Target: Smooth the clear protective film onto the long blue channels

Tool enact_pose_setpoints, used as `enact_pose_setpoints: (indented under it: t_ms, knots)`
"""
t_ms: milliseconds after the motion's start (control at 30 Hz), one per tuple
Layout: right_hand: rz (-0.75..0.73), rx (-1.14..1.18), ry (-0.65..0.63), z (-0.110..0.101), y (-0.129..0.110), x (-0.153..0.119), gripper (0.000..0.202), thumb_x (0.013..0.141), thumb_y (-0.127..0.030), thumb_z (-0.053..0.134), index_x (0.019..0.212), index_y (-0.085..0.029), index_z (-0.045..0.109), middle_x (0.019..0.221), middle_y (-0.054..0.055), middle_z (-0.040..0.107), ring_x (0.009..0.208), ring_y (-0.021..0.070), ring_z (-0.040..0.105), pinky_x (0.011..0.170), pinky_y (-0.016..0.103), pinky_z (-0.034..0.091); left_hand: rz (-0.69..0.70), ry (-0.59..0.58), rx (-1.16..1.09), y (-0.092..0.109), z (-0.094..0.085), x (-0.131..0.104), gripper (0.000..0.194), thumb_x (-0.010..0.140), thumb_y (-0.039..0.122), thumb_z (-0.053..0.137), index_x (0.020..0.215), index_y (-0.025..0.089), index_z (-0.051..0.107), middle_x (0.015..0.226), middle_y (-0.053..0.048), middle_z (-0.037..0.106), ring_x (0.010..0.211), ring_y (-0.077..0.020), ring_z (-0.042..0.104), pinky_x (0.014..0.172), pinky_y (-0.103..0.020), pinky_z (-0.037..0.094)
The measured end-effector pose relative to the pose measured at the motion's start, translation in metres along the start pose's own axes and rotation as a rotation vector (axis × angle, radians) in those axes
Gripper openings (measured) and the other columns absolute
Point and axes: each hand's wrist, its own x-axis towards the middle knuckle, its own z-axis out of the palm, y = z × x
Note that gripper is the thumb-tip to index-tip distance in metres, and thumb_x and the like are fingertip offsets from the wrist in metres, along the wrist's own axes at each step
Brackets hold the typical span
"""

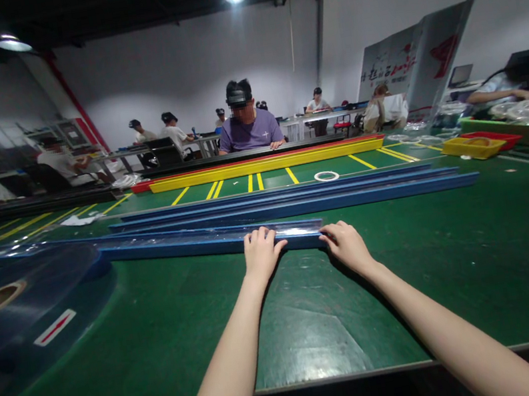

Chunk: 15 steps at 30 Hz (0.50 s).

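A long blue channel strip (166, 247) lies slantwise across the green table, with clear plastic film (294, 227) along its top. My left hand (262, 252) grips the strip a little short of its right end, fingers over the far edge and thumb at the near side. At that right end my right hand (346, 245) is closed, its fingertips pinching the corner of the strip and film; exactly how much of each is between them is hidden. To the left lies a big roll of clear film (71, 284) with a cardboard core and a red-arrow label.
Beyond the held piece lie several blue channel strips (370, 195). Further back are yellow strips (264, 166), a white ring (326, 176), a yellow tray (472, 148) and a green basket (527, 130). A person in purple (251, 131) sits opposite; others work around.
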Motion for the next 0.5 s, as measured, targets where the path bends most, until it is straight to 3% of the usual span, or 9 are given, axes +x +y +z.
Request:
enact_pose_setpoints:
  t_ms: [500]
  knots:
    - [0.028, 0.010, 0.002, -0.0003, -0.0040, -0.0009, 0.020, 0.083, -0.024, 0.044, 0.088, -0.018, 0.063, 0.080, 0.007, 0.064, 0.076, 0.0188, 0.051, 0.069, 0.029, 0.038, -0.004, -0.010, 0.025, -0.0001, -0.0001, 0.0008, 0.033, 0.084, 0.048, 0.044, 0.090, 0.020, 0.060, 0.092, -0.007, 0.060, 0.088, -0.0222, 0.051, 0.082, -0.035, 0.033]
